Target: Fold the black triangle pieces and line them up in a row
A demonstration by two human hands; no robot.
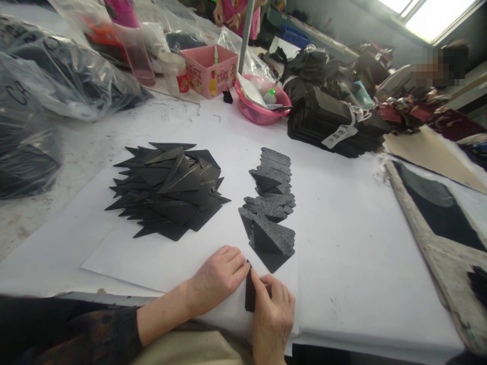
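Note:
A small black piece lies at the near edge of the white-covered table, between my two hands. My left hand has its fingers pressed together at the upper end of that piece. From the right, my right hand grips its side with thumb and curled fingers. Just beyond my hands is a row of overlapping grey-speckled and black pieces, some of them folded to a point. A heap of black pointed pieces rests to the left of the row.
Plastic-wrapped bundles stand at the left. Along the back are a pink box, a pink basin and stacked black pieces. A worn board lies at the right. A person in pink stands far back.

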